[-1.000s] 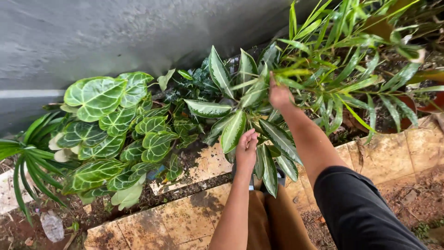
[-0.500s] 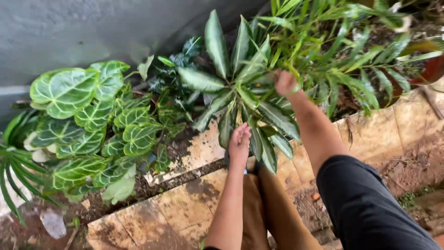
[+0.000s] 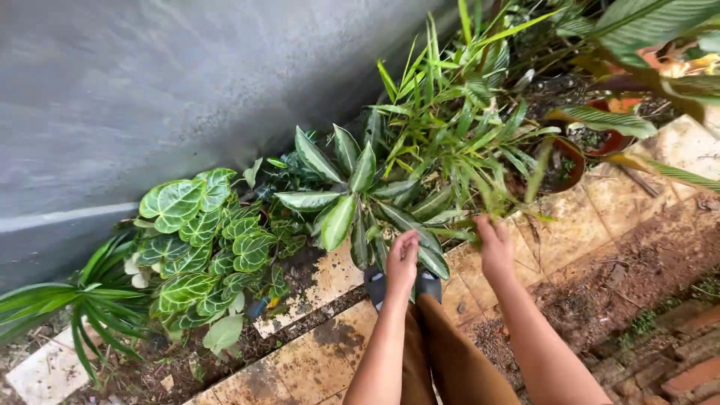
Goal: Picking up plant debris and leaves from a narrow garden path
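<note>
Since a moment ago the right hand (image 3: 496, 246) has dropped out of the upper foliage and now hangs lower, at the near edge of the leaves, while the left hand (image 3: 403, 259) has stayed close to where it was. Both hands are at the long-leaved plant (image 3: 358, 196), which grows in the soil bed along the grey wall (image 3: 187, 82), just past the person's dark shoes (image 3: 376, 283). The left hand's fingers are curled loosely together among the plant's lowest leaves; whether they pinch a leaf cannot be told. The right hand's fingers are bent together at thin stems of the grassy plant (image 3: 457, 127) beside it, the grip itself hidden. To the left stands a veined heart-leaf plant (image 3: 202, 240). A brown pot (image 3: 571, 161) sits to the right on the stained paving tiles (image 3: 315, 360).
</note>
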